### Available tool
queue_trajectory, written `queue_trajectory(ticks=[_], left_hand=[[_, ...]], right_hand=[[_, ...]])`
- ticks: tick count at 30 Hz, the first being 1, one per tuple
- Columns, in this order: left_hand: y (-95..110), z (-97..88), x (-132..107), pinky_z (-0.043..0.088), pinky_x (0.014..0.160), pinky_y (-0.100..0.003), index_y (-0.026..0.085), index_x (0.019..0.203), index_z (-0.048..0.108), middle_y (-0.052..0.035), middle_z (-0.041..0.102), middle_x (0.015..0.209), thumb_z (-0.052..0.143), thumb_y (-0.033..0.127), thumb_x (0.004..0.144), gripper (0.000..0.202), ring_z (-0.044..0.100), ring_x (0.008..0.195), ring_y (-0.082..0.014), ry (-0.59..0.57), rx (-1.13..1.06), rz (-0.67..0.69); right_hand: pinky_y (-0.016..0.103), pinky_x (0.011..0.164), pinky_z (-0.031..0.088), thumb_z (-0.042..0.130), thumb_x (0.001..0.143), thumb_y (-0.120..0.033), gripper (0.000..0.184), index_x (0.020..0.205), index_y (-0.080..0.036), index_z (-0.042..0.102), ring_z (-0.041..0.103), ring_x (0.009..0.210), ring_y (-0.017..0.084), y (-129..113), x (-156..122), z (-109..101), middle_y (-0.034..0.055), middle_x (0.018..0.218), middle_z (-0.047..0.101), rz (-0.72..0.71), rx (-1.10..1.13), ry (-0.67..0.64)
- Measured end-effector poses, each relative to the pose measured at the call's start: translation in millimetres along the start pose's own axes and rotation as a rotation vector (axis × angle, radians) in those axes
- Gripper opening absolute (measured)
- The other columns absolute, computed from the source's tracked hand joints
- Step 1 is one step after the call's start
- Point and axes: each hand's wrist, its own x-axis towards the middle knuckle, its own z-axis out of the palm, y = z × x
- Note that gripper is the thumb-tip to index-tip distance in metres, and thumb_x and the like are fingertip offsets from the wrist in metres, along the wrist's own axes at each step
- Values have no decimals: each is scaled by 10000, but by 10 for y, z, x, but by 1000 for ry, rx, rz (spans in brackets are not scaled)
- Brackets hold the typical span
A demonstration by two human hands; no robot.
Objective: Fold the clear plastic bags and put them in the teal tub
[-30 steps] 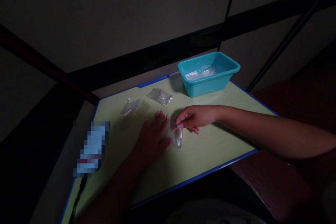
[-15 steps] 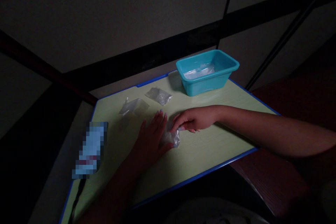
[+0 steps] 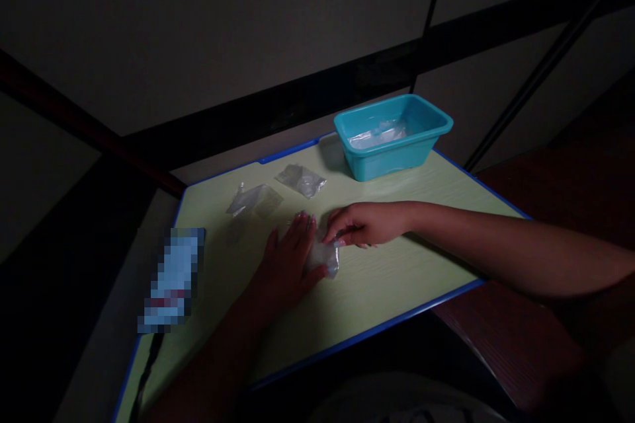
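A small clear plastic bag (image 3: 324, 259) lies on the pale table in front of me. Over its left part rests my left hand (image 3: 286, 263), palm down, with the fingers stretched out and the thumb apart near the bag's lower edge. My right hand (image 3: 364, 222) reaches in from the right, thumb and forefinger pinched together at the bag's upper right edge. Beyond the hands lie two more clear plastic bags, one crumpled bag (image 3: 301, 180) in the middle and a flatter bag (image 3: 258, 201) to its left.
At the back right of the table (image 3: 397, 284) stands a turquoise plastic basin (image 3: 389, 164) holding clear plastic (image 3: 374, 137). A blurred-out phone-like object (image 3: 173, 277) lies at the left edge, with a dark cable (image 3: 147, 363) below it. Dark panels rise behind the table.
My left hand's fingers have drawn slightly back toward me on the bag, which looks flatter. My right hand stays at the bag's edge with hardly any movement.
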Motion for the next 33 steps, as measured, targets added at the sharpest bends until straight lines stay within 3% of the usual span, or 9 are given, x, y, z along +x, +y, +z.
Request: queue_trajectory(ticks=[7, 12, 16, 18, 20, 23, 27, 31, 33], left_hand=[[119, 17, 50, 268, 1112, -500, 53, 1412, 304, -240, 296, 1508, 518, 507, 845, 758, 273, 1407, -318, 108, -74, -86], [201, 52, 82, 266, 1114, -512, 46, 1381, 337, -254, 323, 1492, 536, 512, 829, 749, 274, 1405, -327, 100, -79, -43], [209, 70, 72, 283, 1103, -521, 56, 1382, 326, -256, 326, 1490, 528, 546, 819, 773, 270, 1405, -335, 117, -76, -54], [224, 75, 59, 284, 1103, -517, 64, 1372, 341, -257, 328, 1488, 528, 561, 810, 773, 272, 1403, -337, 130, -71, -74], [254, 78, 45, 271, 1107, -523, 51, 1366, 346, -268, 316, 1490, 531, 574, 799, 793, 265, 1404, -347, 123, -57, -111], [303, 89, 26, 254, 1110, -537, 26, 1373, 337, -282, 282, 1500, 537, 587, 785, 837, 235, 1412, -363, 93, -26, -178], [321, 130, 2, 262, 1111, -520, -2, 1406, 269, -296, 265, 1501, 550, 597, 773, 916, 227, 1414, -362, 125, -1, -218], [318, 146, -12, 260, 1111, -528, 3, 1422, 233, -290, 255, 1507, 533, 594, 788, 918, 228, 1414, -358, 148, -12, -190], [328, 132, -18, 259, 1110, -528, 12, 1425, 240, -289, 248, 1509, 540, 598, 784, 918, 224, 1413, -368, 149, -19, -202]], right_hand=[[221, 697, 452, 565, 885, -152, 196, 1018, -59, 675, 572, 749, 103, -33, 17, -9, 69, 884, 633, -134, -176, 66], [251, 729, 443, 526, 902, -152, 194, 953, -92, 703, 565, 780, 137, -119, -9, 18, 71, 819, 614, -192, -457, 102], [290, 672, 443, 546, 883, -237, 234, 1051, -162, 690, 557, 788, 174, -196, -46, 69, 101, 958, 572, -143, -794, 256], [321, 709, 459, 514, 901, -266, 256, 1067, -163, 679, 566, 831, 193, -228, -50, 83, 110, 988, 583, -191, -859, 289], [354, 788, 469, 482, 918, -267, 268, 1043, -135, 679, 576, 903, 214, -257, -47, 97, 121, 993, 620, -275, -873, 272], [386, 948, 432, 460, 930, -227, 281, 1059, -91, 668, 581, 1051, 230, -298, -58, 153, 141, 1086, 665, -331, -862, 142], [476, 1123, 251, 499, 934, -324, 481, 1336, -59, 492, 425, 1316, 265, -330, -146, 312, 189, 1399, 480, -194, -809, -1], [536, 1149, 117, 508, 884, -540, 831, 1436, 44, 294, 170, 1415, 363, -348, -256, 422, 316, 1475, 241, 35, -830, -44], [527, 1156, 84, 494, 862, -601, 922, 1449, 62, 239, 75, 1417, 385, -358, -283, 430, 331, 1488, 136, 112, -841, -71]])
